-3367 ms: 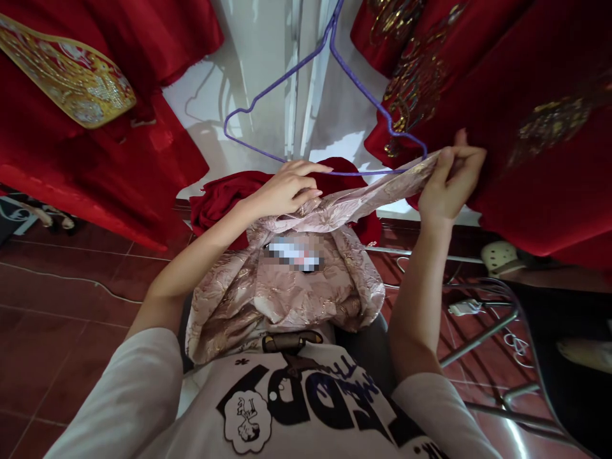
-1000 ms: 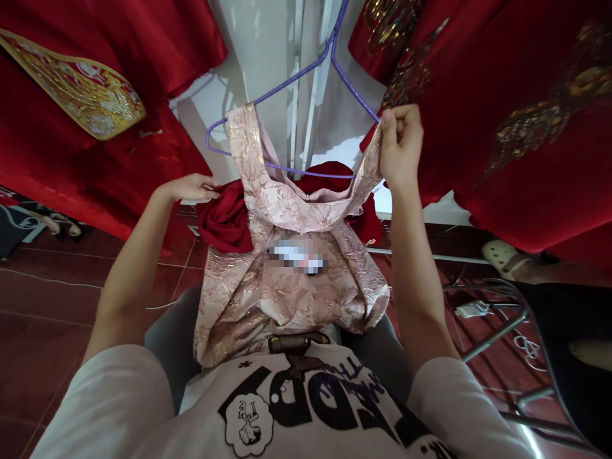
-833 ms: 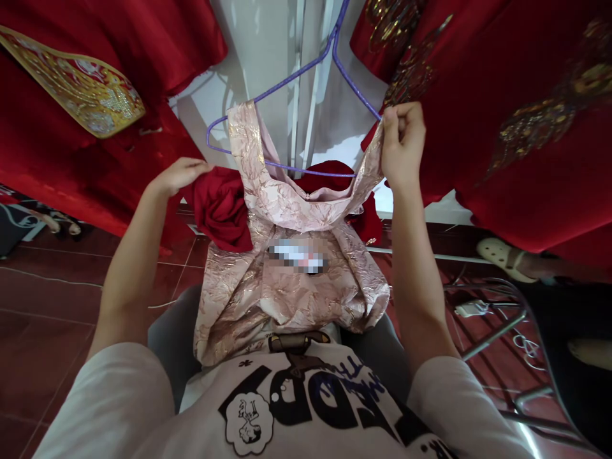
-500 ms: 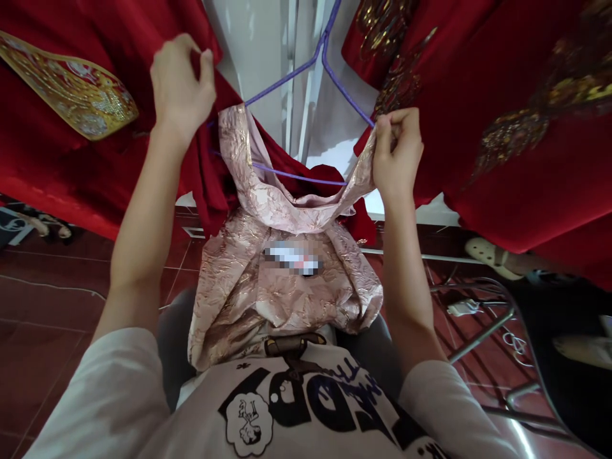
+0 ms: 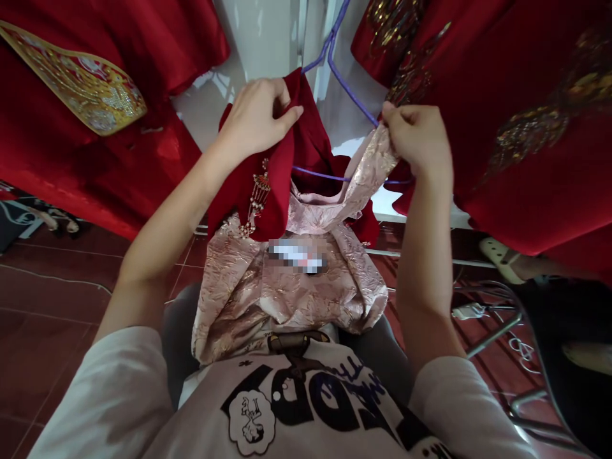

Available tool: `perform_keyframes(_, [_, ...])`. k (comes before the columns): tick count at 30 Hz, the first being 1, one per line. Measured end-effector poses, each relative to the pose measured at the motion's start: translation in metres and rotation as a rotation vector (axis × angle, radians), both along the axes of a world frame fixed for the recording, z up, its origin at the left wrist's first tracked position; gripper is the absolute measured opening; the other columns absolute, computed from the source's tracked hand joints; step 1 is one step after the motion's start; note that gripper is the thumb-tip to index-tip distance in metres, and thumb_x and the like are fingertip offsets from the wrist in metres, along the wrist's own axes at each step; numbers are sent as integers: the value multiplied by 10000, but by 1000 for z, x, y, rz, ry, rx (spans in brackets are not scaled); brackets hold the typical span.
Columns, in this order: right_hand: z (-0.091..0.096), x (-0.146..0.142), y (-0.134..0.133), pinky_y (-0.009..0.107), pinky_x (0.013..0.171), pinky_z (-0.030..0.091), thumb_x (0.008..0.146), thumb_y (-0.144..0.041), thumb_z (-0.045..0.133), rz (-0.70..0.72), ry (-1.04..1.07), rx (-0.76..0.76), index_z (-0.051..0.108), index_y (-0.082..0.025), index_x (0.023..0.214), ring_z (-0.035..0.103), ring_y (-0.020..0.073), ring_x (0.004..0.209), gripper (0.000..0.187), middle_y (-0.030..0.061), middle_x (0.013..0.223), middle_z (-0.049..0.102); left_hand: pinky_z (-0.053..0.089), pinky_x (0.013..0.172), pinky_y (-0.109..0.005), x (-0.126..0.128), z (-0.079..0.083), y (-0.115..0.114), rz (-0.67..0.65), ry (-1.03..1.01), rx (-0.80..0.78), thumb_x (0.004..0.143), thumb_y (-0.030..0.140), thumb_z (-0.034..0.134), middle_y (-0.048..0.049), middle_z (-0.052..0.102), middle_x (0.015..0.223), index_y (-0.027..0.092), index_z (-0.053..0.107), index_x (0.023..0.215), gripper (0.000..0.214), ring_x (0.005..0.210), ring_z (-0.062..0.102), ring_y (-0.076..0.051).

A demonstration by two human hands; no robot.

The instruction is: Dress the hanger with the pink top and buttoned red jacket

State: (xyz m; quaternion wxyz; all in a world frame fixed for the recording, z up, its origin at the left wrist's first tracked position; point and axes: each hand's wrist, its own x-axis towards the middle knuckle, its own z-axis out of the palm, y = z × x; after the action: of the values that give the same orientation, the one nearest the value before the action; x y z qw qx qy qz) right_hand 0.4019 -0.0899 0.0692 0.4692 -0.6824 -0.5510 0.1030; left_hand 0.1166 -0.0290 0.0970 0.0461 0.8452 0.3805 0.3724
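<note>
A pink brocade dress point(image 5: 306, 293) with gold crinkled patterning hangs from a purple hanger point(image 5: 351, 92) and drapes over my lap. My right hand point(image 5: 421, 137) pinches its shoulder strap against the right arm of the hanger. With thumb and fingers curled round it, my left hand point(image 5: 262, 118) holds the edge of a red garment point(image 5: 277, 191) near the hanger's left arm. A beaded gold lantern-shaped ornament decorates this red cloth, which covers the left part of the dress's neckline. The hanger's bottom bar crosses the neck opening.
Red garments with gold embroidery point(image 5: 95, 89) hang on both sides. A pale cabinet door point(image 5: 262, 38) stands behind the hanger. To the right are a metal-framed chair point(image 5: 497, 335), a white power strip point(image 5: 471, 311) with cables, and a person's foot in a cream clog point(image 5: 502, 260).
My left hand has moved right and down, and red cloth now lies in it, drawn across the dress's left shoulder. My right hand has shifted slightly right, still pinching the strap.
</note>
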Motion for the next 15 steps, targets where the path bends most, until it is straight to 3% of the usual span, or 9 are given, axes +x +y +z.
perform_keyframes(2, [11, 8, 15, 392, 784, 488, 1080, -481, 499, 26, 11, -190, 558, -165, 585, 587, 103, 612, 590, -13, 551, 567, 431, 1111, -554, -18, -2, 28, -93, -52, 58, 743, 459, 1038, -96, 673, 1025, 269, 625, 715, 456, 1099, 478, -292])
perform_keyframes(3, [14, 12, 23, 412, 810, 506, 1088, -518, 446, 61, 31, -291, 590, -137, 586, 648, 125, 652, 647, 21, 585, 629, 434, 1113, -543, -25, -4, 39, -152, -56, 43, 727, 492, 1043, -83, 677, 1018, 278, 637, 700, 460, 1110, 464, -289])
perform_keyframes(6, [16, 16, 43, 384, 888, 554, 1118, -529, 364, 260, 183, -627, 663, -81, 617, 753, 150, 800, 736, 95, 760, 770, 496, 975, -475, -41, -14, 60, -306, 109, -121, 883, 625, 888, -46, 560, 770, 303, 562, 644, 516, 945, 461, -241])
perform_keyframes(8, [13, 15, 50, 328, 892, 576, 1127, -501, 409, 428, 318, -782, 703, -67, 681, 769, 139, 864, 688, 101, 874, 814, 496, 890, -465, -46, -18, 65, -293, 191, -174, 940, 707, 779, -34, 450, 704, 313, 492, 623, 581, 839, 423, -225])
perform_keyframes(11, [6, 9, 51, 283, 861, 595, 1089, -517, 544, 578, 367, -859, 742, -80, 760, 767, 137, 882, 581, 82, 947, 836, 454, 864, -493, -51, -21, 65, -195, 131, -139, 859, 822, 773, -45, 442, 759, 327, 497, 615, 616, 774, 381, -221])
perform_keyframes(14, [-5, 2, 49, 309, 821, 580, 1056, -622, 545, 541, 265, -920, 756, -86, 833, 757, 145, 860, 618, 73, 947, 826, 419, 875, -520, -54, -22, 61, -166, 96, -80, 799, 882, 758, -63, 472, 822, 336, 544, 624, 613, 781, 375, -237])
perform_keyframes(15, [-9, 1, 50, 321, 796, 567, 1029, -628, 590, 496, 201, -842, 749, -88, 829, 750, 148, 833, 598, 64, 904, 813, 412, 878, -525, -55, -22, 60, -162, 97, -62, 799, 885, 749, -67, 478, 834, 339, 550, 631, 605, 796, 381, -246])
